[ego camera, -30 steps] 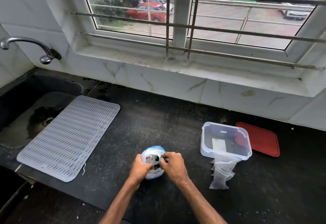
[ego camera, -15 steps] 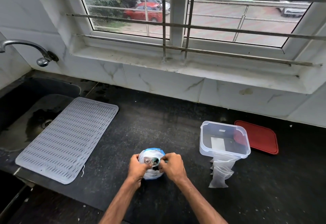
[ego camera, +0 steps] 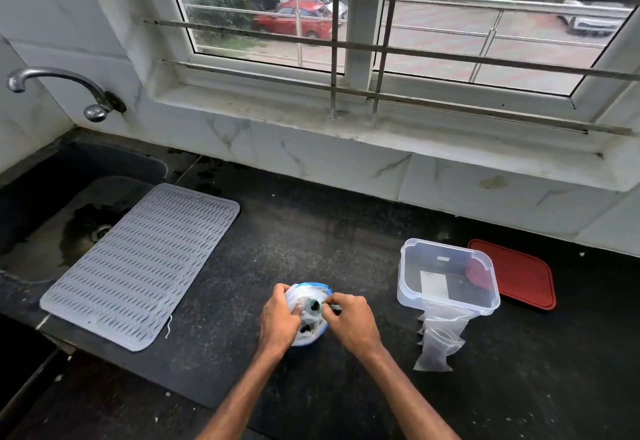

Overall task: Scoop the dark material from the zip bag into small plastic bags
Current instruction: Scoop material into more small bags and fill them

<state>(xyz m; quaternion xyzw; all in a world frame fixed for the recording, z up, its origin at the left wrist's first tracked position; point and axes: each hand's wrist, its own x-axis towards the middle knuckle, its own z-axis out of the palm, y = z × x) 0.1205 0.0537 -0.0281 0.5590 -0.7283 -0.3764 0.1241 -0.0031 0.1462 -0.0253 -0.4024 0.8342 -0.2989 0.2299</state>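
Observation:
A zip bag (ego camera: 309, 318) with a blue rim stands open on the black counter, dark material showing inside. My left hand (ego camera: 278, 320) grips its left side. My right hand (ego camera: 349, 320) pinches a small greenish scoop (ego camera: 316, 306) over the bag's mouth; its handle pokes out to the right. Several small clear plastic bags (ego camera: 438, 341) lie in a stack to the right, partly under a clear plastic box.
The clear plastic box (ego camera: 446, 277) stands open right of the hands, its red lid (ego camera: 516, 273) flat behind it. A grey ribbed mat (ego camera: 138, 263) lies to the left, overlapping the sink (ego camera: 52, 207) below a tap (ego camera: 62, 90). A barred window runs along the back wall.
My hands and the zip bag stay in the same spot; the scoop has shifted slightly at the bag's mouth. The camera has tilted a little.

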